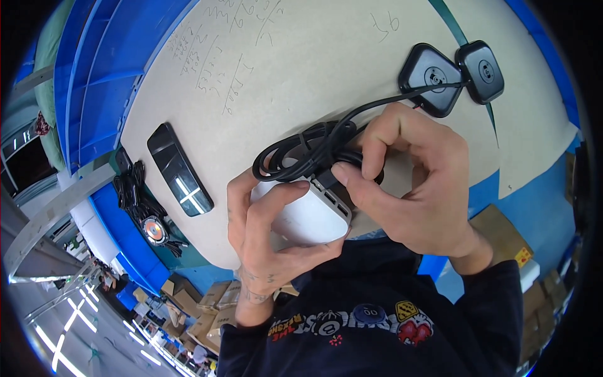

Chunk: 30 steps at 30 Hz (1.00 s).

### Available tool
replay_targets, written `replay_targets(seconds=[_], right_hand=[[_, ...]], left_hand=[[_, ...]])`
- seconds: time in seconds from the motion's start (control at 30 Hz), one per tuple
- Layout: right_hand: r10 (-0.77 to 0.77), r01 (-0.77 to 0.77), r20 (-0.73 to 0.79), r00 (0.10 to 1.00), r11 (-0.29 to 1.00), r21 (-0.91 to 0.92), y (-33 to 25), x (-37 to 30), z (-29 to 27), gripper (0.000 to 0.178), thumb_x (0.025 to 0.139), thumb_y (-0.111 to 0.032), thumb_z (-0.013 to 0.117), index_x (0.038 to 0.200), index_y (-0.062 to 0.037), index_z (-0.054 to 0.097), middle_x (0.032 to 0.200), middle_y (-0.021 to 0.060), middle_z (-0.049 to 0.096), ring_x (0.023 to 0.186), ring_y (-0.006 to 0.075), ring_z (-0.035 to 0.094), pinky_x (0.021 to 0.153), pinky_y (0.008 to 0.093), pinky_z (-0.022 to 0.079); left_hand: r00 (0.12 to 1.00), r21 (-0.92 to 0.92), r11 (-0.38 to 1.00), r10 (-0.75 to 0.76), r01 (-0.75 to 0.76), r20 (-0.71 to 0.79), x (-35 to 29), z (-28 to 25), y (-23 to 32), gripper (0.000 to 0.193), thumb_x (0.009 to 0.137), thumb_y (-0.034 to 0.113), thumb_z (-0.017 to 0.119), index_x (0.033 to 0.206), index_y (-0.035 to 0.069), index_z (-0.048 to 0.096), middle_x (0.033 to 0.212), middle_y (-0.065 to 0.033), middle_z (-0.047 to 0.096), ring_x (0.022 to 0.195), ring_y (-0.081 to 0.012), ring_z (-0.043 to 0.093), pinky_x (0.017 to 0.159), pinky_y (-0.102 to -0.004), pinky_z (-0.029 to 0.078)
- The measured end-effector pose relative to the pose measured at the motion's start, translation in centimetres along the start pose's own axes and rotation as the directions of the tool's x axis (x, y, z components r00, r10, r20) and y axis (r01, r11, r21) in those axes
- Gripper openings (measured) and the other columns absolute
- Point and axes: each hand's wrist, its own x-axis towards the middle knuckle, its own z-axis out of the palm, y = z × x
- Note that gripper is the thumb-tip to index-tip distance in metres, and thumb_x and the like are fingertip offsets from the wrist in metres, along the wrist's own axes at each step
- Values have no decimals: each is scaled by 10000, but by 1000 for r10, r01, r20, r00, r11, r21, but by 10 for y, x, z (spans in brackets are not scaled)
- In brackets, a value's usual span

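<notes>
My left hand (264, 239) grips a small white box-shaped device (308, 213) with ports on its near face, held just above the table's front edge. My right hand (408, 182) pinches a black plug (326, 179) at the end of a coiled black cable (295, 151), with the plug right at the device's ports. The coil rests on the cardboard-covered table (301, 69) just behind my hands. Whether the plug is fully seated is hidden by my fingers.
Two black square pads (452, 75) lie at the back right, wired to the cable. A glossy black bar-shaped object (180, 169) lies at the left. A bundle of black cables (135, 195) hangs off the left edge. Cardboard boxes (207, 314) stand on the floor below.
</notes>
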Motion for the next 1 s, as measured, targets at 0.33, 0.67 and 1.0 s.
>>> replay_targets(seconds=[0.33, 0.67, 1.0], right_hand=[[57, -43, 140, 989, 994, -97, -4, 4, -7, 194, 782, 112, 717, 802, -43, 601, 779, 20, 629, 657, 96, 537, 653, 211, 469], [-86, 95, 58, 995, 979, -178, -2, 2, -23, 201, 808, 61, 716, 995, -11, 708, 975, 73, 736, 815, 182, 675, 765, 277, 566], [-285, 279, 151, 946, 485, -829, -4, 8, -142, 587, 716, -72, 816, 1282, -131, 675, 1372, 116, 597, 1243, 336, 569, 1115, 472, 433]], left_hand=[[999, 4, 1000, 8, -8, 46, 6, 0, 5, 815, 403, 332, 1026, 1098, 87, 680, 1030, -112, 585, 912, -286, 606, 791, -414, 540], [992, 46, 998, -50, 45, 113, 21, -12, -1, 795, 560, 295, 971, 1245, 47, 655, 1251, -183, 557, 1116, -365, 578, 964, -477, 492], [986, 103, 985, 124, -136, 115, 34, -31, 2, 587, 721, 173, 818, 1258, 41, 622, 1284, -177, 585, 1163, -377, 544, 1033, -482, 426]])
